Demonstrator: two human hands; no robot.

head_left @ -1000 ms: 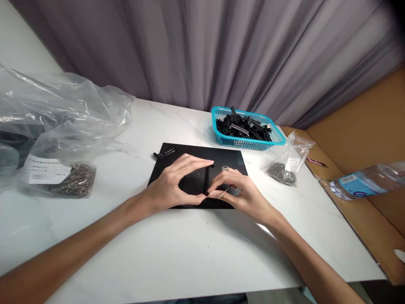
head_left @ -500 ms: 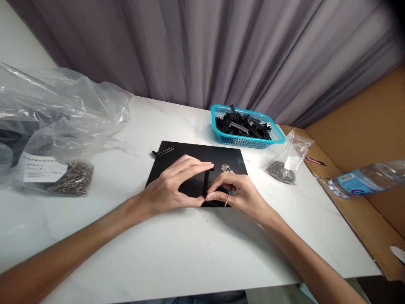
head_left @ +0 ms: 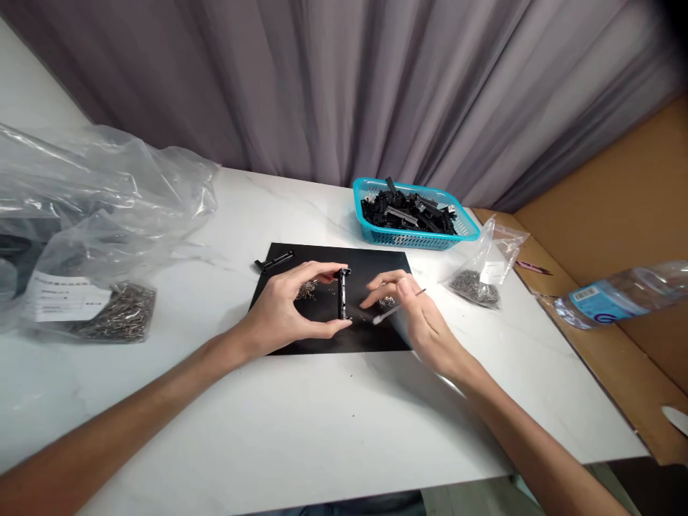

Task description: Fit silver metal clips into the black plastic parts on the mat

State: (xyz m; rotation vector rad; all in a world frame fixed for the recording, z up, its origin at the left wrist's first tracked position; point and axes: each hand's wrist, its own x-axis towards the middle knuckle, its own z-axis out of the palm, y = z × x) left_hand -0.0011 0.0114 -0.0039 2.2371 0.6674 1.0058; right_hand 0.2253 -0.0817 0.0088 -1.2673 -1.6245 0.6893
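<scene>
Between the thumb and fingertips of my left hand a narrow black plastic bracket is gripped by its two ends, upright above the black mat. My right hand is to the right of the bracket, apart from it, with a thin rod-like tool held across the palm; its kind is unclear. Its index finger and others reach forward near a small pile of tiny metal parts. A second pile of metal pieces lies partly behind my left hand. Another black bracket rests at the mat's far left corner.
Behind the mat stands a blue basket full of black plastic parts. Bags of small metal pieces lie left and right. A large clear plastic bag covers the back left. A water bottle lies at the right on cardboard.
My right hand has drawn away from the bracket to the right, its fingers spreading. My left hand has turned the bracket, showing its lighter, detailed side. Both piles are now more visible.
</scene>
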